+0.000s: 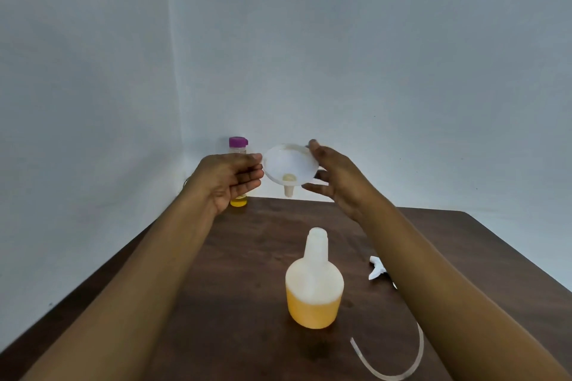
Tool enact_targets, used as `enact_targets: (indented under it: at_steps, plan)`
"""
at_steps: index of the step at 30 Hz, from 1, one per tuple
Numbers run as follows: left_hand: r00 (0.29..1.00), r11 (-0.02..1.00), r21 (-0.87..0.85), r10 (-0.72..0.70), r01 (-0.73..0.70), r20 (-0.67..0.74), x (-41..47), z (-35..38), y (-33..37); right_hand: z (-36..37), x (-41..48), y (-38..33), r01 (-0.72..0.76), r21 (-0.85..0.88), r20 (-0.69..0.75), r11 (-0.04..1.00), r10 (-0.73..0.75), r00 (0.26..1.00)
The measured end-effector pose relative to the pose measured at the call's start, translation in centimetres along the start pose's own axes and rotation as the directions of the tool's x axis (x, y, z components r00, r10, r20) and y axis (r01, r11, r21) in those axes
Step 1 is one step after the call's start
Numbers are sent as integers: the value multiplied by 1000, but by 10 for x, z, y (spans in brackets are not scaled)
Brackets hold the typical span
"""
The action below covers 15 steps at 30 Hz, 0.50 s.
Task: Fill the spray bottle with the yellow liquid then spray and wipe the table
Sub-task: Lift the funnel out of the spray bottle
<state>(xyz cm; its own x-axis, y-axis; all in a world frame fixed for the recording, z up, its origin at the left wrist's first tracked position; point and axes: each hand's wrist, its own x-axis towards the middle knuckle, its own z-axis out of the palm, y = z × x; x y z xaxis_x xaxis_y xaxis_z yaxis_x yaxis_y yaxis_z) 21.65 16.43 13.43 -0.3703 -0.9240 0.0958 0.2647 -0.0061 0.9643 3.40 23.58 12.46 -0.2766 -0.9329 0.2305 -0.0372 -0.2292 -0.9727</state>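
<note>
I hold the white funnel (289,165) in the air between my two hands, above the far part of the table (247,257). My right hand (335,178) grips it, with the thumb on the upper rim and the fingers under the bowl. My left hand (230,178) has its fingers almost straight, and only the tips touch the left rim. The spray bottle (314,275) stands upright with its neck open, nearer to me than the hands and well below them, between my forearms. The yellow liquid (312,309) fills its lower part. Behind my left hand stands a small bottle (238,151) with a purple cap. The spray head (376,267) and its tube (402,363) lie beside my right forearm.
</note>
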Motion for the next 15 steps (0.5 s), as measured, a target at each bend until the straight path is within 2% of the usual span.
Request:
enact_targets:
  at_steps: [2,3,4,6,9,12,14,15]
  plan:
    - [1000,1000,-6,-16,16,3,5,-1,-2,-2,11,7,-226,167,-34,960,235,972]
    - [1000,1000,-2,-17,17,5,7,0,-4,-3,15,12,-338,195,13,920,343,939]
    - [1000,1000,2,-18,18,9,10,1,-6,-3,19,17,-426,214,81,879,419,904]
    - [1000,1000,13,-19,19,18,15,2,-11,-3,27,27,-504,290,182,814,470,864]
    - [1000,1000,3,-1,1,8,25,1,-17,-5,39,35,-488,452,219,746,438,872]
    - [999,999,53,15,-13,-38,37,-4,-31,-13,59,40,-418,490,165,765,389,906]
    - [997,956,294,27,-4,-75,48,-13,-58,-20,80,43,-352,420,77,837,353,932]
    - [996,865,502,46,-2,-75,53,-20,-77,-22,92,46,-322,339,25,884,333,942]
